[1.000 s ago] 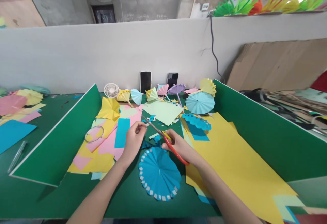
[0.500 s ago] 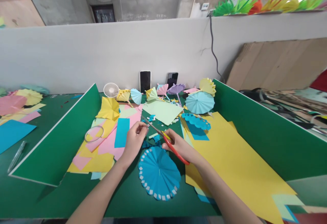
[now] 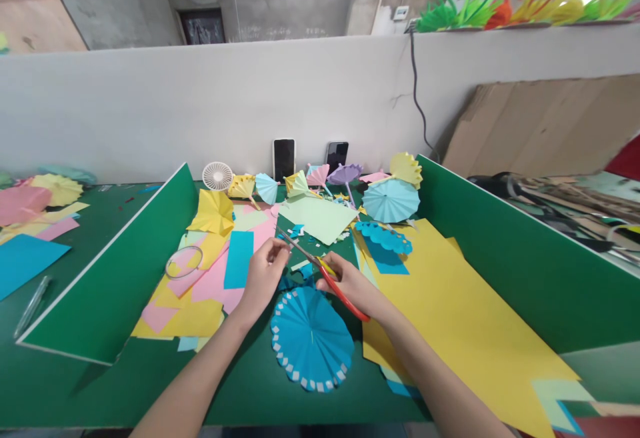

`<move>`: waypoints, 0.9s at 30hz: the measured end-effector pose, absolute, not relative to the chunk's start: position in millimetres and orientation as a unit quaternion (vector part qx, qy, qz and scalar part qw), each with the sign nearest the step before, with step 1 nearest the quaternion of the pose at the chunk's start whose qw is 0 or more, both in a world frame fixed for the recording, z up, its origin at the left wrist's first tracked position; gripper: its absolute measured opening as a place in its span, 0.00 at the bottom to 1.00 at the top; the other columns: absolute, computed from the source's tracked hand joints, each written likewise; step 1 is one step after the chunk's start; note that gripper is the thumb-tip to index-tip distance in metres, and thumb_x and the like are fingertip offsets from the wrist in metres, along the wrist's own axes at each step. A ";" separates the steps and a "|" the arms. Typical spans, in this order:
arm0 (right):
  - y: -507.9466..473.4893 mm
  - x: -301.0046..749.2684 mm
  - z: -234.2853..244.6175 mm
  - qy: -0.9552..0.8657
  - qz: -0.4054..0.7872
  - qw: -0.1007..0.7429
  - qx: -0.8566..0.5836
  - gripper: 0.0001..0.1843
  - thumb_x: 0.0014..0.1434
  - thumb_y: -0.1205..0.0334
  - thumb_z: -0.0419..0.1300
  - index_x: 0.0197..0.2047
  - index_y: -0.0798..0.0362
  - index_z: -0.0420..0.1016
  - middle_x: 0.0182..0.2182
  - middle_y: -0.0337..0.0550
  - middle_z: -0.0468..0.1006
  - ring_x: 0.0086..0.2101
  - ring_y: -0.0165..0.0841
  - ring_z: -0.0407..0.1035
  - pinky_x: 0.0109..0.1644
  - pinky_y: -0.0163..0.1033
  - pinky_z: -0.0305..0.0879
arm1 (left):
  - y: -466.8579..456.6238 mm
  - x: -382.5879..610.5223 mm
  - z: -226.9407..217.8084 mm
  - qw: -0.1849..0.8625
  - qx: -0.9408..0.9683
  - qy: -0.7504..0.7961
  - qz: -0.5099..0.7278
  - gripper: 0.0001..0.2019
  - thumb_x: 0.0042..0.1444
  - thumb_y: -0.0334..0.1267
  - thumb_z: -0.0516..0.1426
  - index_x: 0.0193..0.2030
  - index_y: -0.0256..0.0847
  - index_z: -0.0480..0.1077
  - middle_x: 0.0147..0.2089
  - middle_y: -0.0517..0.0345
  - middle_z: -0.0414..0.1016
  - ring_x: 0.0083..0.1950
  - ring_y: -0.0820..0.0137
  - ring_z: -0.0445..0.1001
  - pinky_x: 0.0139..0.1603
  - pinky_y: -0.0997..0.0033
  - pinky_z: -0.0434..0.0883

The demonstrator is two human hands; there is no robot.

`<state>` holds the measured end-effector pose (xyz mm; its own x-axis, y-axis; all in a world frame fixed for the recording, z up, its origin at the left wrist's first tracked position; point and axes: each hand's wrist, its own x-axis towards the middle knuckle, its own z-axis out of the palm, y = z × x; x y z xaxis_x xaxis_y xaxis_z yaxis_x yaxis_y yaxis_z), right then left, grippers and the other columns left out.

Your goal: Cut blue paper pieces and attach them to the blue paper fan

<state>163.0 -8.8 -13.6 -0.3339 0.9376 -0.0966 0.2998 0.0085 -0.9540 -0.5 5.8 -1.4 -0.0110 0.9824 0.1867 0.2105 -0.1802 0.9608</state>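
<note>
My right hand [image 3: 345, 281] is closed around red-handled scissors [image 3: 345, 297], whose blades point up and left. The blades pass close to the fingertips of my left hand [image 3: 267, 268]. Those left fingers are pinched together, and whatever they hold is too small to make out. Below both hands lies a round, pleated blue paper disc [image 3: 313, 345] with small white squares along part of its rim. Blue paper scraps [image 3: 305, 271] are on the green table between the hands.
Coloured paper sheets and a metal ring [image 3: 184, 263] lie on the left. A large yellow sheet [image 3: 440, 305] covers the right side. Small paper umbrellas [image 3: 345, 173] and two phones [image 3: 284, 159] stand at the back. Green dividers [image 3: 125, 271] flank the workspace.
</note>
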 end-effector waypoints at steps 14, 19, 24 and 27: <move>-1.5 169.3 -13.9 -0.652 0.280 0.309 -0.632 0.19 0.42 0.46 0.56 0.26 0.51 0.54 0.18 0.32 0.60 0.20 0.28 0.56 0.23 0.32 0.50 | 2.6 -0.8 1.4 0.372 0.598 0.515 0.489 0.08 0.47 0.40 0.51 0.24 0.38 0.61 0.20 0.64 0.58 0.23 0.77 0.57 0.23 0.78 0.55; 4.1 177.9 -15.3 -0.693 0.112 0.179 -0.689 0.19 0.47 0.50 0.53 0.38 0.54 0.62 0.31 0.48 0.72 0.32 0.39 0.67 0.28 0.35 0.55 | 4.3 -3.0 -0.5 0.333 0.567 0.529 0.536 0.07 0.49 0.41 0.51 0.28 0.40 0.61 0.25 0.63 0.61 0.25 0.77 0.59 0.25 0.79 0.58; 4.9 184.5 -25.4 -0.744 0.104 0.099 -0.653 0.16 0.50 0.58 0.52 0.40 0.60 0.67 0.37 0.55 0.71 0.40 0.41 0.65 0.39 0.38 0.58 | 6.0 -4.0 -0.9 0.336 0.549 0.524 0.558 0.08 0.48 0.42 0.51 0.29 0.40 0.60 0.26 0.63 0.60 0.25 0.78 0.60 0.26 0.79 0.59; 5.2 190.3 -28.5 -0.747 0.115 0.122 -0.644 0.18 0.48 0.62 0.53 0.43 0.60 0.67 0.40 0.54 0.70 0.43 0.41 0.62 0.44 0.39 0.57 | 6.5 -3.5 -2.4 0.340 0.547 0.527 0.554 0.08 0.48 0.43 0.52 0.29 0.40 0.61 0.27 0.63 0.62 0.26 0.77 0.60 0.27 0.79 0.59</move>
